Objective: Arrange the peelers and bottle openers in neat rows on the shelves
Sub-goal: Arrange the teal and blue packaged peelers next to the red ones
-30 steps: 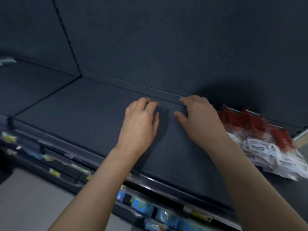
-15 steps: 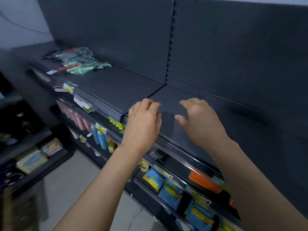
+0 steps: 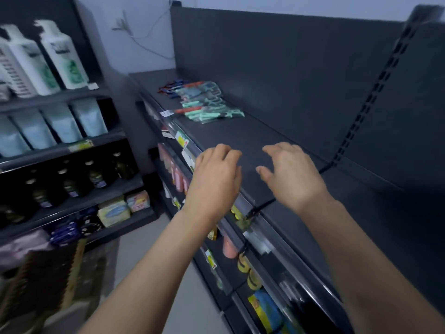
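peelers (image 3: 207,104) piled far along shelf (image 3: 240,133), well beyond both empty hands

Well to the left of your fingers you have 2 white pump bottles (image 3: 65,54) on a side rack, pale blue pouches (image 3: 60,124) below them and dark glass bottles (image 3: 96,174) lower still. Under your fingers, pink packs (image 3: 177,174) hang beneath the front rail; nearer you sit yellow items (image 3: 244,263). A white cable (image 3: 144,42) trails on the wall far beyond your fingertips.
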{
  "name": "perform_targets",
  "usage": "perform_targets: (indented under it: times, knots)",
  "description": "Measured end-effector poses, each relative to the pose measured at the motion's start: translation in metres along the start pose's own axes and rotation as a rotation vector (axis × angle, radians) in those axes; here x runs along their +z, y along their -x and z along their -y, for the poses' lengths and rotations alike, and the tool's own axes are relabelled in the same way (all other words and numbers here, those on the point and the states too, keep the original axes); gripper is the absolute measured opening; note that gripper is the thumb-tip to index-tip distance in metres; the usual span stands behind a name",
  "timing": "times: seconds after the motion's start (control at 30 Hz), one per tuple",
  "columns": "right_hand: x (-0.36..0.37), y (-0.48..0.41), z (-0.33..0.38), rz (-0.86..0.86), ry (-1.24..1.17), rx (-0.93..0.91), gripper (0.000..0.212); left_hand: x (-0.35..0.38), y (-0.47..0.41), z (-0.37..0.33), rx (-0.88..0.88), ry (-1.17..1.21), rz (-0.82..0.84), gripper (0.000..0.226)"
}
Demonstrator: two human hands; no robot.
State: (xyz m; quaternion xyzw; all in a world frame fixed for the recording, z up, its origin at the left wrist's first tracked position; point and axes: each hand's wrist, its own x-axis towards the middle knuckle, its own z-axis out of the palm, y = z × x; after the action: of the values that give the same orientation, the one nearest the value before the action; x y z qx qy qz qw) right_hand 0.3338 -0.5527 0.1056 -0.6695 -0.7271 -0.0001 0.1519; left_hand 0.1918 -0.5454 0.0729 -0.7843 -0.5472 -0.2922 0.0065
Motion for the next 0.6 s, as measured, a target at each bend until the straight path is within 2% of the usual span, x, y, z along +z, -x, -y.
perform_targets:
  times: [0.17,0.6]
  knots:
    - [0.008,-0.047,-0.001,-0.028,-0.011,-0.080,0.035,0.008,-0.033,0.015,-0.044,-0.026,-0.035,0.028]
    - [0.039,-0.130,0.012,0.004,-0.019,-0.112,0.034,0.023,-0.091,0.066,-0.077,-0.084,-0.024,0.031]
